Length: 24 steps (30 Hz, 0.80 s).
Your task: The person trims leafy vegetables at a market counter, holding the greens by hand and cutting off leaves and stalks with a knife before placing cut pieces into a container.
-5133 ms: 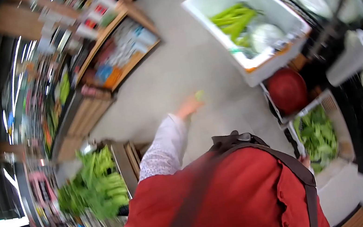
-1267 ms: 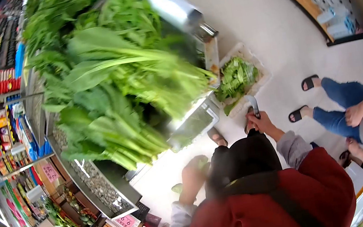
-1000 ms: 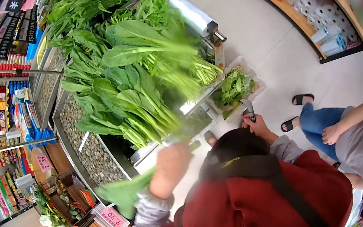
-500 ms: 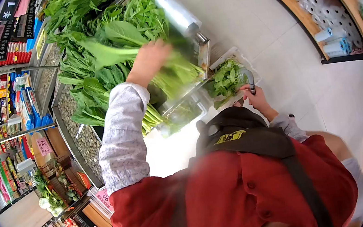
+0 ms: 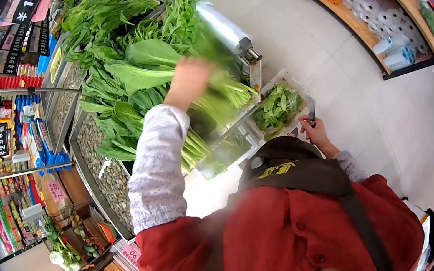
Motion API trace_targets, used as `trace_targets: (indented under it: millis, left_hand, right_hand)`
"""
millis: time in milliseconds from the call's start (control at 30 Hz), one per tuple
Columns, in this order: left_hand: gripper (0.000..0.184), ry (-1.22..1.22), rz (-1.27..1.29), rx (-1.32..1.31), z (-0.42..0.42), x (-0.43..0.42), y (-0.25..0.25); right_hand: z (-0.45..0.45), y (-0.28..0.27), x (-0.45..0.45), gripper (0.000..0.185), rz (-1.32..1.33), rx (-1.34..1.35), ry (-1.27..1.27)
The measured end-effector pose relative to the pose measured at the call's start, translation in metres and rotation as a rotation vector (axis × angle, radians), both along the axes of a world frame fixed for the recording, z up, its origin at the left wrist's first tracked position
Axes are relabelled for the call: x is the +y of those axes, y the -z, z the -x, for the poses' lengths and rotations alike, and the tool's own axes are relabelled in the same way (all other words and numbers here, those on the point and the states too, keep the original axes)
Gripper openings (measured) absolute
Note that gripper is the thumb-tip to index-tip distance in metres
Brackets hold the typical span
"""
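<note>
My left hand [image 5: 192,80], smeared by motion, is closed on a bunch of leafy greens [image 5: 147,64] above the vegetable display. Broad leaves stick out to its left, and pale green stalks [image 5: 235,90] lie blurred just to its right. Under my left forearm, more cut stalks [image 5: 193,147] point toward me. My right hand [image 5: 315,133] is closed around the dark handle of a knife [image 5: 312,115], its blade pointing away from me. Close by that hand, a white plastic crate [image 5: 302,89] holds loose green leaves [image 5: 280,105].
A roll of clear plastic bags [image 5: 223,25] is mounted at the display's corner. Left of the greens is a pebble-filled tray [image 5: 101,169]. Packaged goods on racks [image 5: 31,129] line the left side. At the upper right, a wooden shelf [image 5: 368,17] carries rolls.
The whole view has shifted slightly to the right and down. My left hand still grips the greens, whose leaves now look less blurred. The knife stays in my right hand.
</note>
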<state>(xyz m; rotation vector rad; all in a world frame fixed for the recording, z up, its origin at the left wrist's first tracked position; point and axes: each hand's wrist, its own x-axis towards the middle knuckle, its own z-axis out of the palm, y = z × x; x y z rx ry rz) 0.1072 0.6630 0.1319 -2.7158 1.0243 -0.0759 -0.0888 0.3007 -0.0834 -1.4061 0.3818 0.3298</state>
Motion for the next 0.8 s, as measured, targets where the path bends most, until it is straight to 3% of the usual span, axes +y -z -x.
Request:
trace_targets:
  millis: [133, 267, 400, 467, 500, 567, 700, 800]
  left_hand:
    - [0.039, 0.028, 0.238, -0.060, -0.003, 0.007, -0.054]
    - [0.042, 0.029, 0.448, 0.190, -0.027, 0.024, -0.065]
    - [0.039, -0.169, 0.440, -0.018, -0.046, 0.018, -0.085]
    - [0.040, -0.114, 0.329, -0.275, -0.056, 0.008, -0.093]
    - [0.040, -0.112, 0.332, -0.272, -0.062, 0.002, -0.091]
    - [0.038, -0.017, 0.214, -0.572, -0.076, -0.018, -0.082]
    - [0.035, -0.053, 0.118, -0.516, -0.101, -0.051, -0.019]
    - [0.034, -0.091, 0.280, -0.370, -0.110, -0.064, 0.024]
  right_hand:
    - [0.024, -0.002, 0.027, 0.022, 0.161, 0.051, -0.071]
    - [0.033, -0.003, 0.031, 0.021, 0.165, 0.058, -0.054]
    - [0.030, -0.027, 0.024, 0.019, 0.110, 0.025, 0.008]
    - [0.030, -0.021, 0.010, 0.018, 0.178, 0.017, 0.018]
    - [0.030, -0.019, 0.004, 0.017, 0.187, 0.010, 0.039]
    - [0.030, -0.015, -0.006, 0.017, 0.199, 0.013, 0.055]
    - [0.029, -0.015, -0.022, 0.018, 0.248, 0.023, 0.073]
    - [0.034, -0.014, -0.032, 0.018, 0.249, 0.033, 0.093]
